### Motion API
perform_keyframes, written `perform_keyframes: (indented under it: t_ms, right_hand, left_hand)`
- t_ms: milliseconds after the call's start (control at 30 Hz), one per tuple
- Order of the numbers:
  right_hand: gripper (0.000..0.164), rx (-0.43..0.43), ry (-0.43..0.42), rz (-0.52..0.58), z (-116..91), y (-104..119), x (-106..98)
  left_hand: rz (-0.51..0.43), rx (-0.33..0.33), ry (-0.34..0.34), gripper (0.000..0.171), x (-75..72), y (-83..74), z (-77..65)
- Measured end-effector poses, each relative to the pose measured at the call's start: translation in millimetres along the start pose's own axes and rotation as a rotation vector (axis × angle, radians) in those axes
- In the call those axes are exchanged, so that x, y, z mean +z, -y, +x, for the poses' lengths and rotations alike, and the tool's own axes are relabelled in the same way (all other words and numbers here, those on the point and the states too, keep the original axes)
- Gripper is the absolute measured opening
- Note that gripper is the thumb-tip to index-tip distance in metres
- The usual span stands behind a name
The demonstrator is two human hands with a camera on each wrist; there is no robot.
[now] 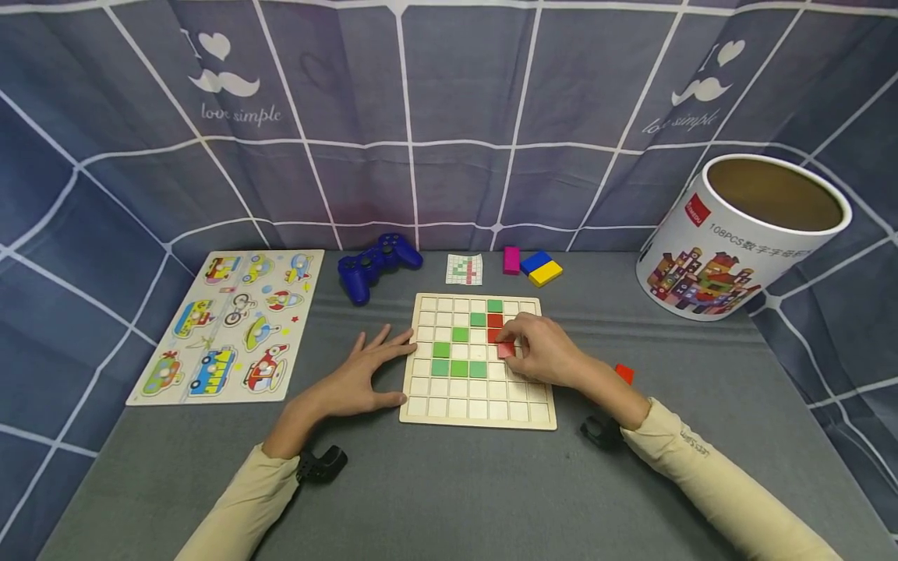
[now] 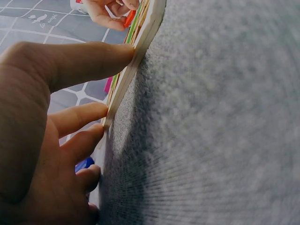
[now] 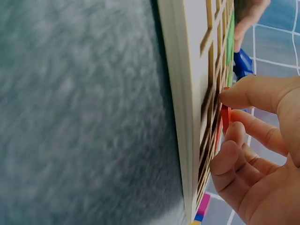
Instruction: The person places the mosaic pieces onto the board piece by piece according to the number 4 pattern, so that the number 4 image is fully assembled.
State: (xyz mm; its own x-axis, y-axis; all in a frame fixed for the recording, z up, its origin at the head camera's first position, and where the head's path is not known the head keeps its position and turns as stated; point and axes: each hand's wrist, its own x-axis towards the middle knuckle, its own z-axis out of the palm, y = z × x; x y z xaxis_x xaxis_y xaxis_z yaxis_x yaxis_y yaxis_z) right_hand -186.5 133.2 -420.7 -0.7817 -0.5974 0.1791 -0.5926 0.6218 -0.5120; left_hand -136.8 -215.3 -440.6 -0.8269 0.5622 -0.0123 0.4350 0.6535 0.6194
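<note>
A light wooden grid board lies on the grey cloth, with several green tiles and two red tiles set in its squares. Between thumb and fingers my right hand pinches another red tile, close over the square below those two reds. In the right wrist view, that pinched red tile stands tilted at the grid's surface. My left hand has its fingers spread, with thumb and fingertips touching the board's left edge. The left wrist view shows the thumb against the board's side.
One loose red tile lies beside my right forearm. Behind the board are a small pattern card, a blue game controller, and magenta, blue and yellow blocks. A picture puzzle lies left; a large tub stands right.
</note>
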Motion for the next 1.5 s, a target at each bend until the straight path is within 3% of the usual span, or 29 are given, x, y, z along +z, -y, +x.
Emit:
perform_keyframes:
  t_ms: [800,1067,1500]
  right_hand:
    - [0.025,-0.009,0.028,-0.024,3,5,5]
    - [0.024,0.047,-0.005,-0.02,-18,-8,-11]
    - [0.029,0.152,-0.024,-0.111,-64,-36,-43]
  left_hand:
    - [-0.016,0.021,0.002,0.08,1.5,-1.9,0.2]
    - [-0.012,0.024,0.007,0.079,1.2,-2.1,1.5]
    - [-0.011,0.016,0.001,0.08,-1.4,0.1,-0.6]
